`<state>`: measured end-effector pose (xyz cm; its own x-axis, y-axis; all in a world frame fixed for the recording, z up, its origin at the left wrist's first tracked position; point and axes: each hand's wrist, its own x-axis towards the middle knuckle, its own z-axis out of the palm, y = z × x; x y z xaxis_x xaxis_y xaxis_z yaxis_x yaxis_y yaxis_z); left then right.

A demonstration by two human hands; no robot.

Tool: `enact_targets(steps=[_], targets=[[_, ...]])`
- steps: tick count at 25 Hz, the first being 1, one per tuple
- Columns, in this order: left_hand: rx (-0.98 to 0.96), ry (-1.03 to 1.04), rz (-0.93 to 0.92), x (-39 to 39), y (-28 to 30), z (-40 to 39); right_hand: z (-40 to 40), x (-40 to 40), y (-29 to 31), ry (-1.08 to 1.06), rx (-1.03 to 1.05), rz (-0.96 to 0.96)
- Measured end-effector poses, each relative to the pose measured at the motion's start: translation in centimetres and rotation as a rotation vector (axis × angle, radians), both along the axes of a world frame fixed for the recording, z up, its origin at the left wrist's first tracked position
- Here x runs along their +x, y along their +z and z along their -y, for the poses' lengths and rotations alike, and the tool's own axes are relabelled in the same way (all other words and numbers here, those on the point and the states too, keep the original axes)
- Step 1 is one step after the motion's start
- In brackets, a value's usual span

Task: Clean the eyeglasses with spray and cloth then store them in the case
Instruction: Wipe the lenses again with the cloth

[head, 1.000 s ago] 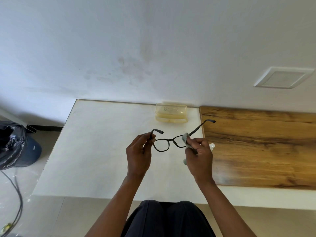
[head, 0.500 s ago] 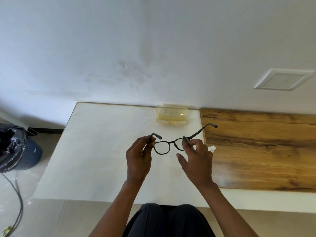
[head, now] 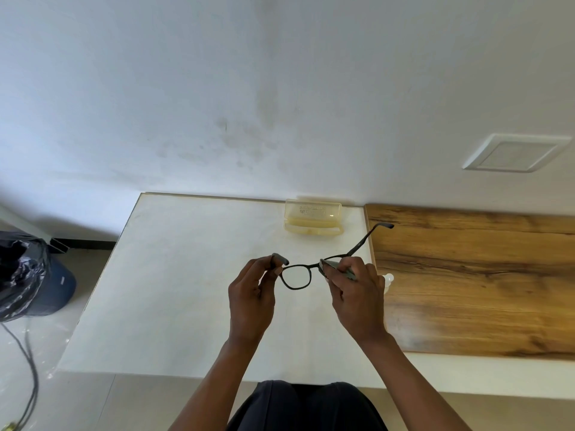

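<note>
Eyeglasses (head: pixel 297 276) with a dark frame were held above the white tabletop (head: pixel 174 290) in the one head view, nearer the person than the eyeglass case (head: pixel 313 216), temples unfolded and pointing toward the case. The left hand (head: pixel 250 301) was seen pinching the frame at its left end, by the hinge, between curled fingers and thumb. The right hand (head: pixel 357 293) was closed around a small grey cleaning cloth (head: pixel 337 269), which was pressed against the right lens; that lens was hidden behind cloth and fingers, while the left lens was in plain sight.

Wiping was judged to be under way, so the task stood roughly in its middle. Whether spraying had been finished could not be told from the frame. A pale rounded thing (head: pixel 388 279), possibly the top of the spray bottle, was glimpsed just past the right hand, to the right of the case; too little was shown to be sure. Folding the temples, opening the case and storing the eyeglasses were judged to be left.

The case, translucent yellow, was set at the far edge of the tabletop against the wall (head: pixel 280 104), and appeared closed. Nothing could be made out inside it.
</note>
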<state>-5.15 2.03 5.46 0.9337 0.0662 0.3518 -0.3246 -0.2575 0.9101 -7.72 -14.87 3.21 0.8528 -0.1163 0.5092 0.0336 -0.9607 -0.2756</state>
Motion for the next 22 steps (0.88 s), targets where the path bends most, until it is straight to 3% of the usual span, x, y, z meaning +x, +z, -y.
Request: enact_targets(steps=[11,16,22], targets=[[-0.016,-0.037,0.008,-0.3,-0.1,0.0,1.6,-0.5,-0.4,-0.15,-0.233,0.037],[-0.014,-0.045,0.0,-0.1,-0.2,0.2,0.8,-0.3,-0.6,-0.141,-0.189,-0.043],[-0.014,-0.044,0.006,-0.1,0.1,0.3,0.5,-0.3,-0.7,-0.037,0.006,-0.057]])
